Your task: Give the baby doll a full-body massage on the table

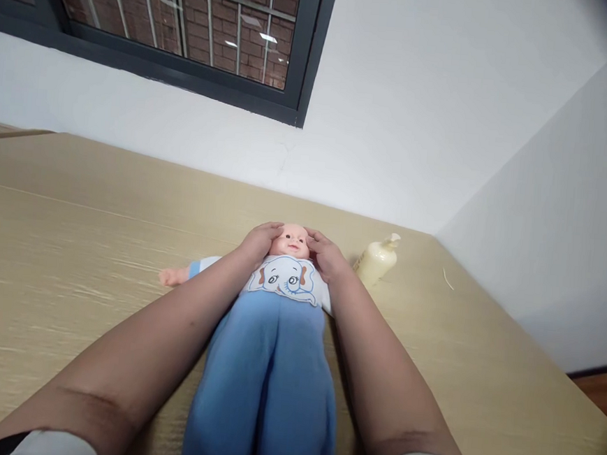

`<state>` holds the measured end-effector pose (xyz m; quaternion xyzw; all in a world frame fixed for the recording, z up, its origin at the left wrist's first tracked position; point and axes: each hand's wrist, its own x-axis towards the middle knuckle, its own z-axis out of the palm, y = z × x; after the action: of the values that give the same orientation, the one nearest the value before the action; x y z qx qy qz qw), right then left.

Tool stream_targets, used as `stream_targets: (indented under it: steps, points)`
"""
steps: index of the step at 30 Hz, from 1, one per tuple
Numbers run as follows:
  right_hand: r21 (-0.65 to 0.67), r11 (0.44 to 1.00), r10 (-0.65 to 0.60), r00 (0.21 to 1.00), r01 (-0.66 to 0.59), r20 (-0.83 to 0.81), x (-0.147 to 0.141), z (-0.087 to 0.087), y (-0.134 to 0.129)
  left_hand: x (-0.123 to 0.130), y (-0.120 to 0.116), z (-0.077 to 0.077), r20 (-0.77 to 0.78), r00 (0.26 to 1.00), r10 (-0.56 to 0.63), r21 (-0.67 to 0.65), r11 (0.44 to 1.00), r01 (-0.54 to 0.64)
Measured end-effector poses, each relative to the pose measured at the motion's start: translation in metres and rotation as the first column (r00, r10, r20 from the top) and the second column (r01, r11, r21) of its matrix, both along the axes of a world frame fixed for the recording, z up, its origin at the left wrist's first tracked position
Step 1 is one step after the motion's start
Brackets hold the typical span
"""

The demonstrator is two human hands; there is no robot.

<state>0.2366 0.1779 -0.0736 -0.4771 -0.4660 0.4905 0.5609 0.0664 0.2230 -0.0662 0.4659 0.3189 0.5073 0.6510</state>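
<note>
A baby doll (273,351) lies on its back on the table, its head at the far end and its blue trousers toward me. Its white top carries an elephant print. My left hand (261,242) cups the left side of the doll's head, fingers curved against the temple. On the other side my right hand (327,252) is pressed to the head in the same way, so the head is held between both palms. The doll's face shows between my fingers. One doll arm sticks out to the left; the other is mostly hidden behind my right forearm.
A pale yellow pump bottle (377,260) stands just right of my right hand. Farther right lies a thin white strip (447,279) on the wooden table (70,251). Behind the table rises a white wall (385,122) with a dark-framed, barred window (193,22).
</note>
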Motion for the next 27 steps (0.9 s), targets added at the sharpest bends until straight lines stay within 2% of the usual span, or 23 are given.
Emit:
stream_targets:
  steps: [5,12,22,27]
  points:
    - [0.032,0.993,-0.117,0.984,0.114,0.137,-0.008,0.006,0.000,-0.002,-0.004,0.004,-0.135,0.990,0.027,0.041,0.999,-0.022]
    - [0.021,0.989,-0.149,0.976,0.148,0.160,-0.009,0.008,0.004,-0.003,-0.011,0.011,-0.252,0.964,0.080,0.032,0.997,-0.074]
    - [-0.018,0.996,-0.089,0.996,0.090,0.030,-0.005,0.004,0.002,0.002,-0.009,0.009,-0.124,0.992,0.032,-0.012,0.999,-0.033]
    - [-0.075,0.997,-0.026,0.993,0.017,-0.114,0.001,0.006,-0.001,0.003,-0.005,0.005,-0.073,0.996,0.047,0.005,0.999,-0.047]
